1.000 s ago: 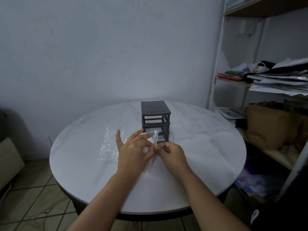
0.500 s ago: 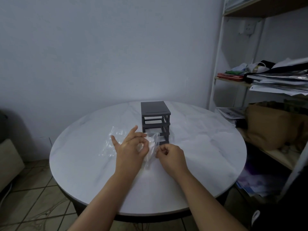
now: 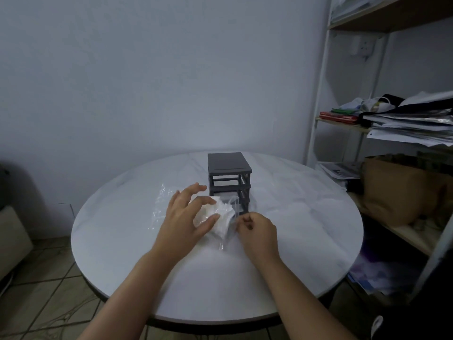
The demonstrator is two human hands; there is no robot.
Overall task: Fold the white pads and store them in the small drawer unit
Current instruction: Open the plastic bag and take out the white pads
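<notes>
A small dark grey drawer unit [image 3: 229, 179] stands upright near the middle of the round white table [image 3: 306, 217]. Just in front of it lies a bundle of white pads [image 3: 218, 217] partly inside a clear plastic wrapper [image 3: 231, 224]. My left hand [image 3: 187, 219] pinches the pads between thumb and fingers. My right hand [image 3: 256, 230], fingers curled, pinches the clear wrapper's edge right beside the pads. The unit's lower front is partly hidden behind the pads and wrapper.
Crumpled clear plastic [image 3: 163, 204] lies on the table left of my left hand. A white-framed shelf [image 3: 318, 94] stands at the right with stacked papers [image 3: 411, 126] and a brown paper bag [image 3: 402, 190]. Tiled floor [image 3: 44, 290] shows below the table's left edge.
My left hand has drawn the white pads leftward out of the clear wrapper, which my right hand holds back. The hands, close together before, are now slightly apart.
</notes>
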